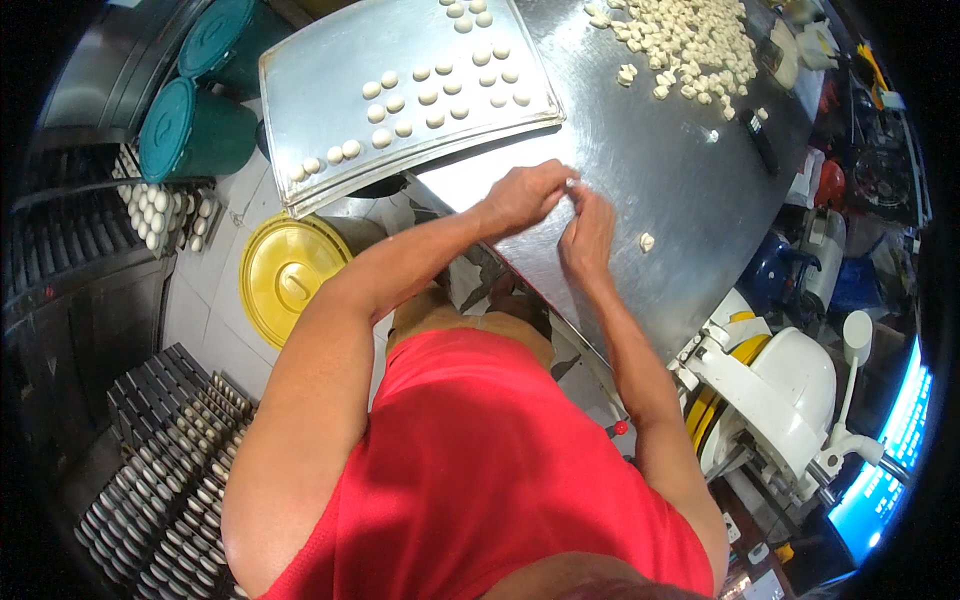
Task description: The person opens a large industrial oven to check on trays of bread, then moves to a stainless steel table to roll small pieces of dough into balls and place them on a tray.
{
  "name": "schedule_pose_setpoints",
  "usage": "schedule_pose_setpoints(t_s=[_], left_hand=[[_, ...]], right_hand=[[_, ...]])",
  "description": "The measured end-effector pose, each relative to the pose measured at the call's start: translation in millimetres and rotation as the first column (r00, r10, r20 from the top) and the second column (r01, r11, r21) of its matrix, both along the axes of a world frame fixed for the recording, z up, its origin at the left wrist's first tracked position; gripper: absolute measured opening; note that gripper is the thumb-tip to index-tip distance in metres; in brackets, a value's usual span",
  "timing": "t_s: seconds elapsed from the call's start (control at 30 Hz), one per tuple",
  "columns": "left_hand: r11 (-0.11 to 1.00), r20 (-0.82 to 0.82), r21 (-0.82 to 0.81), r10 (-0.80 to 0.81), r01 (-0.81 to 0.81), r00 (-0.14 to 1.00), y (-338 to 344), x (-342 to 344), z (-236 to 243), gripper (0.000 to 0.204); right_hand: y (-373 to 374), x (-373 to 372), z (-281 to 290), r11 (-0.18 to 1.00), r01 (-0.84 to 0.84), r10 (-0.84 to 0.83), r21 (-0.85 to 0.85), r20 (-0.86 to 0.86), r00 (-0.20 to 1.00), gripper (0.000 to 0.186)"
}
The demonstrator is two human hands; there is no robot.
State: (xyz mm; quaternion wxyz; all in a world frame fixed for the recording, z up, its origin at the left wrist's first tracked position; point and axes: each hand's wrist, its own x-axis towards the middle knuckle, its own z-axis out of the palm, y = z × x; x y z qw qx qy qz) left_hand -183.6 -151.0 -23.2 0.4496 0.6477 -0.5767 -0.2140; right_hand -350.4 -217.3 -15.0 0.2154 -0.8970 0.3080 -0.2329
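Note:
Above the near edge of the steel table [600,130], my left hand [528,196] and my right hand [588,238] meet at the fingertips. Both have curled, closed fingers. A small whitish piece of dough [571,182] shows between them; the fingers cover most of it. To the right of my right hand, one loose dough piece [646,242] lies on the metal. A flat metal tray [330,90] stands to the left, bearing several smooth round dough balls [428,97] in loose rows. Many rough dough lumps [690,45] are heaped at the table's far side.
A dark, narrow object [759,142] lies near the table's right edge. Beside that edge stands a white machine [770,390]. A yellow lidded bucket [290,280] and green lidded bins [170,130] are on the floor at left. Racks of dough balls [165,500] fill the lower left.

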Motion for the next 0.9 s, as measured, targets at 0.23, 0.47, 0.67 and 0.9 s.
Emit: schedule_pose_setpoints(t_s=[0.23, 0.47, 0.67, 0.9], left_hand=[[0.972, 0.193, 0.101, -0.228, 0.212, 0.954, 20.3, 48.8, -2.6, 0.017], [0.999, -0.034, -0.033, 0.004, -0.005, 0.999, 25.6, -11.6, -11.7, 0.020], [0.987, 0.147, -0.048, 0.157, -0.152, 0.976, 0.0, 22.4, -8.6, 0.015], [0.969, 0.137, 0.014, 0.244, -0.248, 0.960, 35.3, -10.7, 11.8, 0.028]], right_hand=[[-40.7, -31.5, 4.6, 0.993, -0.113, 0.117, 0.034, -0.163, 0.980, 0.029], [-6.3, -45.6, -2.5, 0.921, -0.371, 0.388, 0.118, -0.208, 0.898, 0.028], [-44.3, -10.4, 6.6, 0.994, -0.108, 0.109, 0.017, -0.100, 0.989, 0.027], [-51.1, -40.3, 43.6, 0.907, -0.361, 0.402, 0.215, -0.195, 0.895, 0.030]])
